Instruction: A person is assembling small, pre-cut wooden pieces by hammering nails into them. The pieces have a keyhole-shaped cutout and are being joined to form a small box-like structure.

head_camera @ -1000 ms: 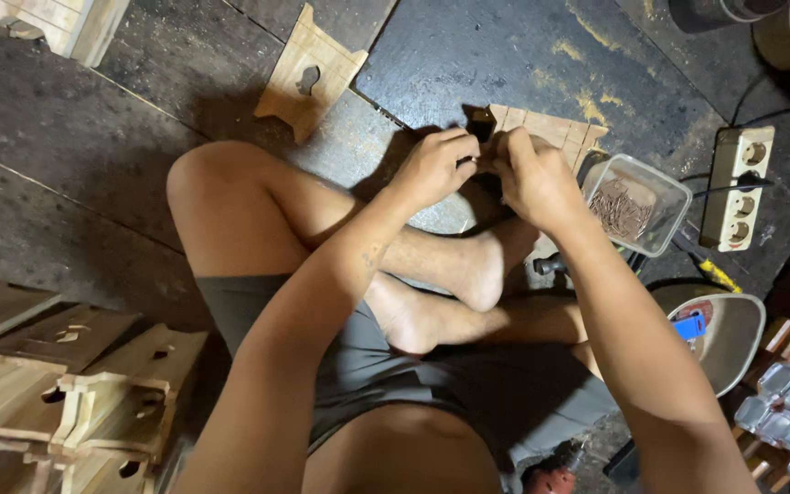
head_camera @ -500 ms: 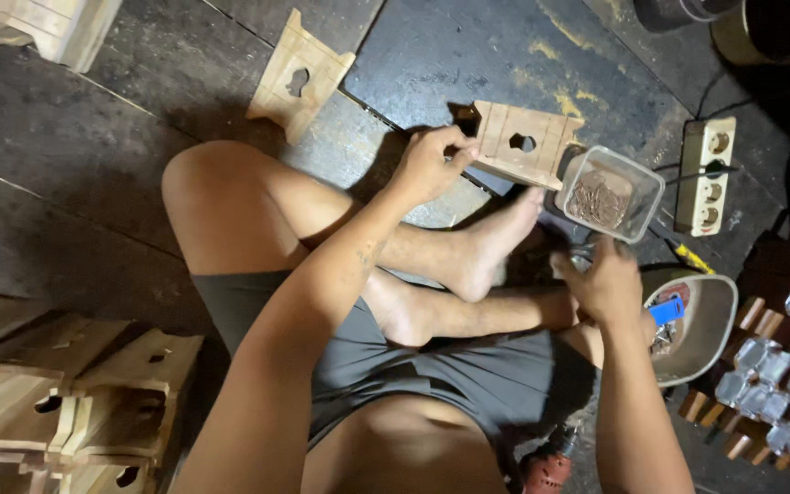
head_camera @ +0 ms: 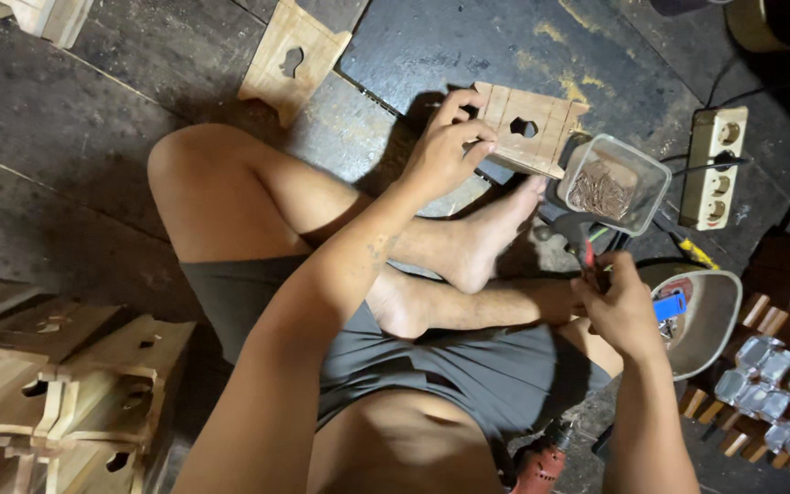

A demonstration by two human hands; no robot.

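Note:
My left hand [head_camera: 445,148] grips the near edge of a small wooden panel [head_camera: 530,128] with slots and a keyhole-shaped cutout, holding it on the dark floor just beyond my crossed feet. My right hand [head_camera: 621,309] is lower, beside my right knee. Its fingers are closed around the red handle of a hammer [head_camera: 576,236], whose dark head points toward my foot. A clear plastic tub of small nails [head_camera: 614,186] stands between the panel and the hammer.
A white power strip [head_camera: 715,166] with a cable lies right of the tub. A metal bowl [head_camera: 710,320] holding a blue item sits by my right hand, with shiny metal pieces [head_camera: 788,366] beyond. Another cutout panel [head_camera: 293,57] lies far left. Stacked wooden parts [head_camera: 66,393] fill the lower left; a red drill [head_camera: 541,468] is at the bottom.
Both hands were together on the wooden panel. My right hand has left it, dropped down to the right and closed on the hammer. My left hand still holds the panel.

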